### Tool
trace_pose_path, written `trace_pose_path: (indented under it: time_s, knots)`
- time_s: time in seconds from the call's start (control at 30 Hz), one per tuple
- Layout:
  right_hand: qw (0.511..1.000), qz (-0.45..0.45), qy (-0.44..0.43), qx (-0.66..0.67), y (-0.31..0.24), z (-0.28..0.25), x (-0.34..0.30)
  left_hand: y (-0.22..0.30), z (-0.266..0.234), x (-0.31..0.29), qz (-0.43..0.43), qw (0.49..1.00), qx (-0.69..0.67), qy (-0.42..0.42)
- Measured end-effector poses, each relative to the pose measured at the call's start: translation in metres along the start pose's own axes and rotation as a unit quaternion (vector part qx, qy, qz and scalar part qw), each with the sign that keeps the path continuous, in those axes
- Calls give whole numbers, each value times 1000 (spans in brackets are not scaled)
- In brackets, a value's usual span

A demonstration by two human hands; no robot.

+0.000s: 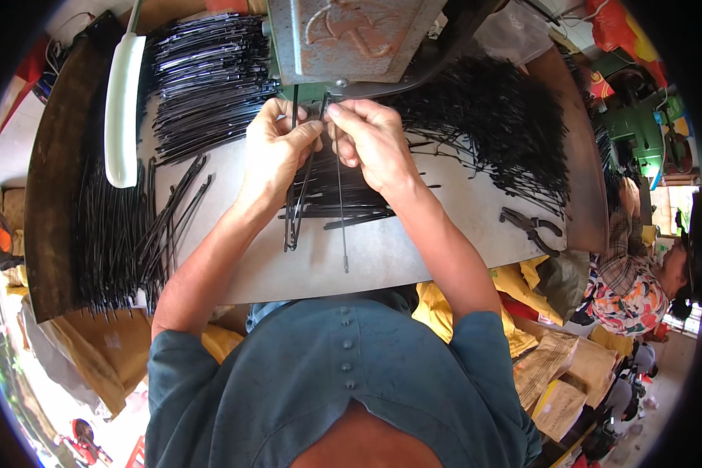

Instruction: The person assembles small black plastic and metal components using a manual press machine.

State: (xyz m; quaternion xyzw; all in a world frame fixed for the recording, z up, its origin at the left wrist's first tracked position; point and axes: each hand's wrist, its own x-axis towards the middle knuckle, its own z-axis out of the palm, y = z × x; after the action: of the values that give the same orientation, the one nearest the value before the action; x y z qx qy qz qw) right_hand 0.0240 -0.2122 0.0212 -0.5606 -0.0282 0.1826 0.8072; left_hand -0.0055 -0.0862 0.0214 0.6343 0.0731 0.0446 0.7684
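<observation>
My left hand (277,152) pinches a black folding umbrella rib (292,218), whose linked arms hang down toward me over the table. Close beside it, my right hand (376,142) is closed, thumb against fingers, on a thin grey metal rod (342,214) that dangles with a small end piece. Both hands meet just under the front of a grey metal machine head (359,39) bearing a raised umbrella shape. The fingertips hide where the parts join. Beneath my hands lies a small heap of black ribs (351,199).
Neat stacks of black ribs (210,78) fill the left, with a tangled pile (491,125) at the right. Black-handled pliers (532,228) lie near the table's right edge. A white fluorescent lamp (125,109) hangs at the left. Another person (632,281) sits at the far right.
</observation>
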Motion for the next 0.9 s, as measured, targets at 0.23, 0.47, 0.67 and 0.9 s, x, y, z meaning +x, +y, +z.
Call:
trace_pose_path:
  time_s: [0.23, 0.47, 0.67, 0.9]
  knots:
    - [1000, 10, 1, -8, 2, 3, -4, -3, -5, -5, -34, 998, -41, -24]
    - [1000, 5, 5, -18, 3, 0, -6, -5, 1, -6, -18, 999, -34, -13]
    - [1000, 1, 3, -20, 3, -1, -4, -3, -3, 0, -57, 996, -46, -56]
    - [1000, -3, -12, -24, 6, -2, -6, -4, 1, -6, -51, 997, -55, -30]
